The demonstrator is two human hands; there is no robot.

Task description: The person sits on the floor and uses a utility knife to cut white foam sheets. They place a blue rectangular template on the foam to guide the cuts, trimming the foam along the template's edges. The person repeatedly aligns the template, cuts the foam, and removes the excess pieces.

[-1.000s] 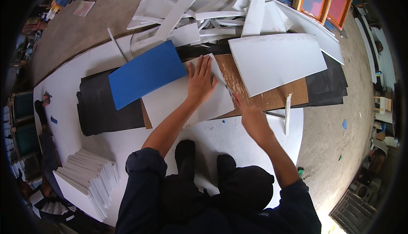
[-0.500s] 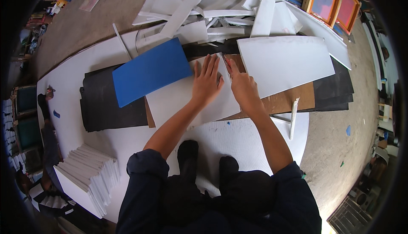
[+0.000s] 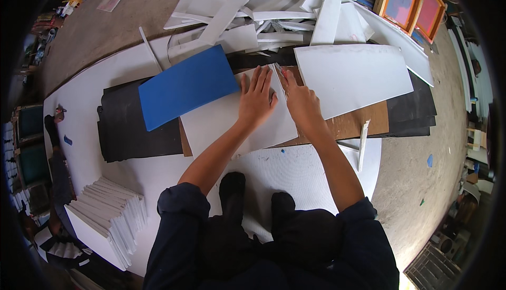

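Note:
My left hand (image 3: pixel 256 100) lies flat on a white board (image 3: pixel 226 126), its fingers stretched toward the far edge. Just right of it, my right hand (image 3: pixel 302 103) is closed around a red-handled utility knife (image 3: pixel 285 73) at the far end of that board's right edge. The fingers mostly cover the knife, and its blade tip is hard to make out. A narrow white strip runs along the edge by the knife. A blue board (image 3: pixel 188 87) overlaps the white board on the left. Under the white board is a brown sheet (image 3: pixel 363 118).
Another white board (image 3: pixel 353 76) lies to the right. Black sheets (image 3: pixel 129 126) lie underneath. White offcuts (image 3: pixel 279 26) are heaped at the far side. A stack of white boards (image 3: pixel 108 213) stands at lower left, near another person's leg (image 3: pixel 62 179). Orange frames (image 3: pixel 403 5) are at far right.
The view has shifted very slightly. My left hand stays pressed on the white board, and my right hand with the knife has barely moved along the edge.

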